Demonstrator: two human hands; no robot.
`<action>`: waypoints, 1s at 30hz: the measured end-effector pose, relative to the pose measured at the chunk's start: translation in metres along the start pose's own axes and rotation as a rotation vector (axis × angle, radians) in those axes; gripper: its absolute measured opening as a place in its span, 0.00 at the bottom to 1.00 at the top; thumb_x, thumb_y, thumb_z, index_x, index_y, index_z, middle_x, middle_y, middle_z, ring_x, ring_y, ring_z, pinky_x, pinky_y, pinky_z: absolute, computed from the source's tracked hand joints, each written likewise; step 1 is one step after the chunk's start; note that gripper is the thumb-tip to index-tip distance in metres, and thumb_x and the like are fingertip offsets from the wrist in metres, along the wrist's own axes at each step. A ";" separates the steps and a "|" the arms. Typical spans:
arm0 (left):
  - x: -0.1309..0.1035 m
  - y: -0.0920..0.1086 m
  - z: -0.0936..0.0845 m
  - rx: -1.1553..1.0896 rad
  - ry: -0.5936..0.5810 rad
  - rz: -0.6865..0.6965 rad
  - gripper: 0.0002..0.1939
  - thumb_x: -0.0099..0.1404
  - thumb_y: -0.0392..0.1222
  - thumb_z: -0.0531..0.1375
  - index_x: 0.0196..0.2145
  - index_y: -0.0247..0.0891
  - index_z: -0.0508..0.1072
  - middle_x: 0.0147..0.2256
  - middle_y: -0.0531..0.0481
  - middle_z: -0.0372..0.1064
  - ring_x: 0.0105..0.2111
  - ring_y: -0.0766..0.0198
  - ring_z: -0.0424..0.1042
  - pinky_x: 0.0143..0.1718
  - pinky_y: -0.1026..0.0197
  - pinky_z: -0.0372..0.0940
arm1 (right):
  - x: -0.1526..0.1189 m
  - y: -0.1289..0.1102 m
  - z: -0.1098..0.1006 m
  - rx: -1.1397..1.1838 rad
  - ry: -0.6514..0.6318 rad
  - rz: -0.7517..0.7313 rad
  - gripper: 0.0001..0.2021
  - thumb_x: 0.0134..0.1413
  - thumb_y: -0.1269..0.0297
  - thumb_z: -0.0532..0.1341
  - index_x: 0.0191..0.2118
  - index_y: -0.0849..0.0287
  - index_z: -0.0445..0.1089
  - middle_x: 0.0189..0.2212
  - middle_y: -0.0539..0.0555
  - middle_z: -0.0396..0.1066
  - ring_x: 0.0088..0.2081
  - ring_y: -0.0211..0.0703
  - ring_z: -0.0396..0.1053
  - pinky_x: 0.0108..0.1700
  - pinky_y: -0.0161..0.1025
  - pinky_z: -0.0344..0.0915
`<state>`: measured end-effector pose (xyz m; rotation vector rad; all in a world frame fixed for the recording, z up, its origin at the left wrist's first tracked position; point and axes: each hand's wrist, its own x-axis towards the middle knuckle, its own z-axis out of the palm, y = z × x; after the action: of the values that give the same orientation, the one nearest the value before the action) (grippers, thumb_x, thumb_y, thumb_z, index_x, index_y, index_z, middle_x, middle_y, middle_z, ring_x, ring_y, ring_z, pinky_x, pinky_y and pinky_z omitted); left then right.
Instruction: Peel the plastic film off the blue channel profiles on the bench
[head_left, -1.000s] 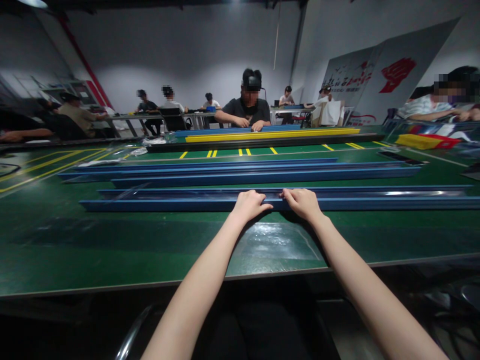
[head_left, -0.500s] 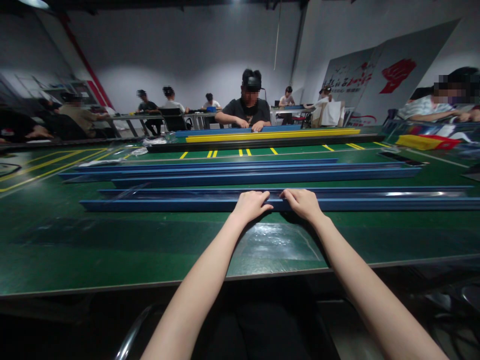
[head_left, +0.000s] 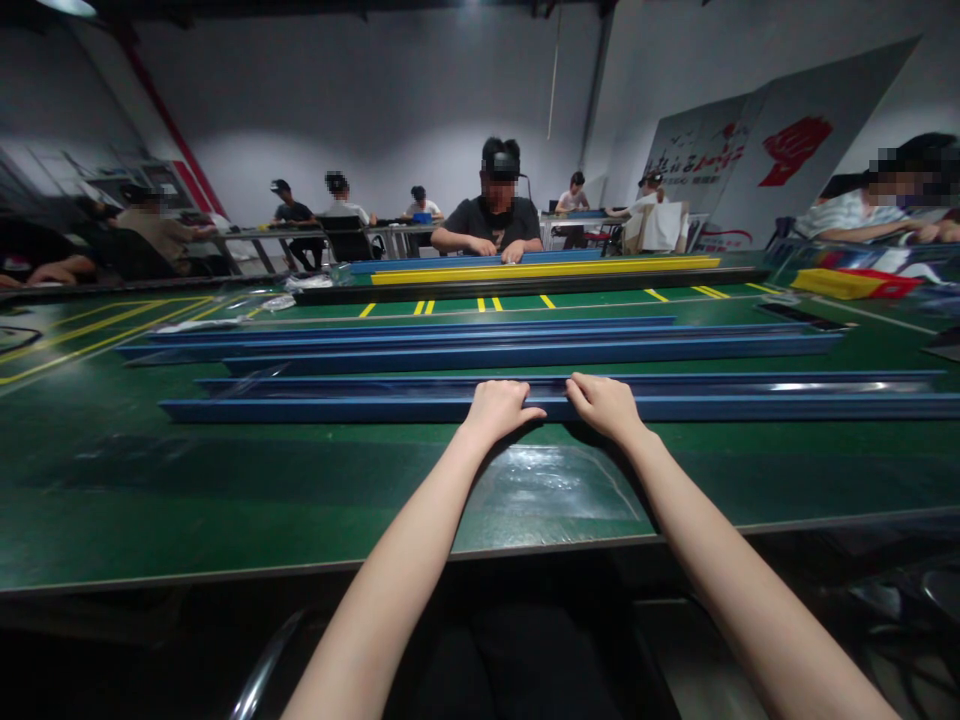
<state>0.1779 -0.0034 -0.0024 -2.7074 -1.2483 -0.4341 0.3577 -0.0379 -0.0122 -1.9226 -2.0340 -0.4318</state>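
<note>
A long blue channel-shaped strip (head_left: 337, 410) lies crosswise on the green table in front of me, its trough facing up. Both hands rest at its middle, a short gap apart. My left hand (head_left: 498, 408) curls its fingers over the near wall into the trough, with the thumb along the outer face. To its right, my right hand (head_left: 604, 402) grips the same wall, fingers bent over the top edge. The fingertips of both hands are partly hidden inside the channel. Clear film (head_left: 247, 385) shows around the strip's left end.
Behind lie more blue strips (head_left: 525, 350), then a black strip (head_left: 525, 288) and a yellow strip (head_left: 547, 270). A person (head_left: 495, 215) works across the table (head_left: 225, 530). Clear plastic sheet (head_left: 555, 485) covers the near edge. A yellow tray (head_left: 832, 284) stands at right.
My hands have shifted slightly apart along the near wall, the left fingers drawing a little left. The blue strip stays in place.
</note>
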 end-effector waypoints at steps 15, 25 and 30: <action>-0.002 -0.007 -0.007 0.000 0.010 0.050 0.20 0.56 0.59 0.54 0.28 0.38 0.72 0.32 0.47 0.72 0.35 0.59 0.70 0.31 0.64 0.59 | 0.000 0.000 0.002 -0.053 0.011 -0.004 0.18 0.58 0.59 0.41 0.29 0.57 0.66 0.28 0.54 0.72 0.29 0.39 0.67 0.26 0.35 0.44; -0.003 -0.023 -0.019 -0.135 -0.080 0.010 0.12 0.53 0.52 0.59 0.28 0.42 0.72 0.30 0.53 0.72 0.31 0.62 0.69 0.27 0.66 0.56 | -0.001 0.000 0.002 -0.023 0.017 -0.008 0.18 0.58 0.59 0.42 0.28 0.57 0.66 0.29 0.53 0.72 0.29 0.38 0.66 0.26 0.35 0.43; -0.002 -0.024 -0.016 -0.197 -0.087 -0.012 0.11 0.52 0.51 0.60 0.28 0.41 0.73 0.29 0.53 0.72 0.30 0.63 0.69 0.26 0.66 0.56 | -0.001 0.000 0.003 -0.016 0.012 -0.003 0.18 0.58 0.59 0.43 0.28 0.57 0.66 0.29 0.53 0.72 0.28 0.38 0.66 0.26 0.35 0.43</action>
<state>0.1552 0.0072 0.0121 -2.9127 -1.3092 -0.4687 0.3580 -0.0374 -0.0149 -1.9223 -2.0319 -0.4597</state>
